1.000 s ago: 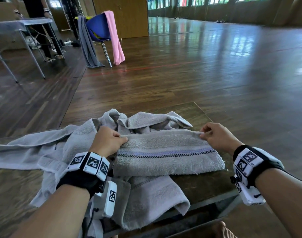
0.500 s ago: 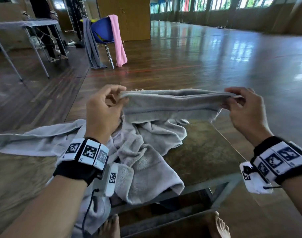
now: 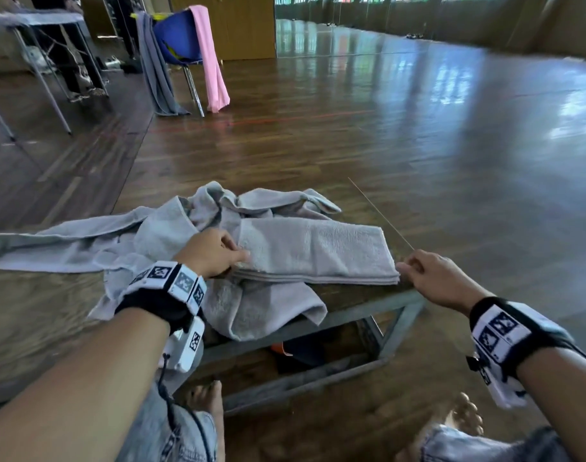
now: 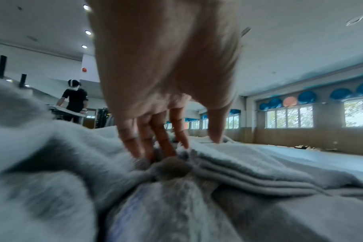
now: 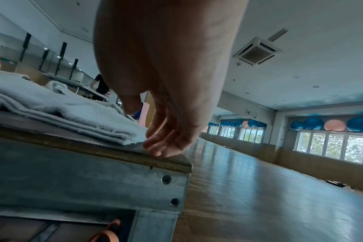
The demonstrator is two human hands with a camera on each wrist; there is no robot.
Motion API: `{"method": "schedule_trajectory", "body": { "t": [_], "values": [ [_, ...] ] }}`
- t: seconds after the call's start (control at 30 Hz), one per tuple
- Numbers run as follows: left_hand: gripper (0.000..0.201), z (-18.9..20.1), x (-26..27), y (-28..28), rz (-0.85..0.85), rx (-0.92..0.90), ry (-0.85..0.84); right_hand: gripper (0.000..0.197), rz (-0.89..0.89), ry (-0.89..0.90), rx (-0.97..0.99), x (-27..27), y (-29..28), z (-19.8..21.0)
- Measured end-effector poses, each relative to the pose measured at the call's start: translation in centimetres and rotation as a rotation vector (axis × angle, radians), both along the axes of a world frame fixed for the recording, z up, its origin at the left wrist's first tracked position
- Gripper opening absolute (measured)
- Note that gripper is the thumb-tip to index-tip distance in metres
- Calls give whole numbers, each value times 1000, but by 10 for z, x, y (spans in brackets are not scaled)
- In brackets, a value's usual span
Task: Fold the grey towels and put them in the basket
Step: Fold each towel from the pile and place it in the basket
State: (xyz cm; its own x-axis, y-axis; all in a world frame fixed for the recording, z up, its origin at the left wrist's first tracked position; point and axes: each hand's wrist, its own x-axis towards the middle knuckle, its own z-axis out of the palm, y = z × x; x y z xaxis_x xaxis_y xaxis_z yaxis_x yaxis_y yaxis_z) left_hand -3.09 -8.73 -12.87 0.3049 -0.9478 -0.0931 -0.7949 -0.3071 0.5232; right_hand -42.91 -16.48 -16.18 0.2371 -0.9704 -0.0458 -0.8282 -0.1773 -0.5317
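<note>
A folded grey towel (image 3: 315, 251) lies flat on a heap of unfolded grey towels (image 3: 125, 241) on the low wooden table (image 3: 361, 291). My left hand (image 3: 218, 253) is at its left end. The thumb rests on top of the towel (image 4: 280, 162) and the straight fingers (image 4: 162, 139) press into the cloth at that end. My right hand (image 3: 428, 275) hovers at the towel's right front corner by the table edge. Its fingers (image 5: 164, 144) are relaxed and hold nothing, just touching the towel's corner (image 5: 106, 129). No basket is clearly in view.
The table's metal frame (image 5: 93, 180) drops off right beside my right hand. An orange and dark object (image 3: 285, 350) sits under the table. My bare feet (image 3: 208, 405) are in front of it. Far back left stand a blue chair (image 3: 178, 38) draped with cloths and another table (image 3: 35, 18).
The folded towel was lifted in the air between both hands and is now laid down on the heap. My right hand has let go of its end.
</note>
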Motion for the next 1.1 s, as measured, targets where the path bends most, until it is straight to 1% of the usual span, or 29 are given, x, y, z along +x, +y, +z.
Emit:
{"method": "schedule_trajectory", "body": {
  "t": [0.07, 0.13, 0.2, 0.27, 0.43, 0.5, 0.57, 0.63, 0.77, 0.87, 0.97, 1.03, 1.1],
  "values": [
    [53, 3, -5, -4, 56, 73, -104, 34, 5, 40, 9, 7, 0, -1],
    [57, 4, -9, -5, 77, 127, -153, 46, 3, 60, -4, 13, -1, -3],
    [56, 3, -10, -5, 85, 142, -183, 49, -33, 78, 1, 17, -2, -3],
    [57, 3, -9, -5, 81, 127, -208, 43, -73, 96, 28, 21, -3, 1],
    [50, 9, -4, -1, 92, 76, -180, 31, -130, 182, 57, 29, -1, 20],
    [49, 13, -5, 0, 109, 76, -146, 24, -143, 205, 67, 32, 1, 26],
    [52, 16, -4, 2, 154, 58, -76, 20, -163, 205, 72, 32, 3, 32],
    [55, 20, -3, 3, 171, 40, -47, 20, -168, 200, 80, 32, 6, 35],
    [58, 24, -4, 5, 154, 32, -48, 23, -152, 212, 111, 28, 11, 36],
    [57, 23, -4, 4, 159, 43, -54, 24, -137, 236, 132, 27, 12, 34],
    [52, 21, -5, 4, 144, 98, -93, 24, -132, 312, 128, 32, 12, 30],
    [43, 18, -7, 3, 130, 112, -131, 21, -142, 326, 74, 36, 11, 27],
    [28, 17, -11, 2, 90, 36, -142, 17, -140, 291, -15, 42, 8, 24]
  ]
}}
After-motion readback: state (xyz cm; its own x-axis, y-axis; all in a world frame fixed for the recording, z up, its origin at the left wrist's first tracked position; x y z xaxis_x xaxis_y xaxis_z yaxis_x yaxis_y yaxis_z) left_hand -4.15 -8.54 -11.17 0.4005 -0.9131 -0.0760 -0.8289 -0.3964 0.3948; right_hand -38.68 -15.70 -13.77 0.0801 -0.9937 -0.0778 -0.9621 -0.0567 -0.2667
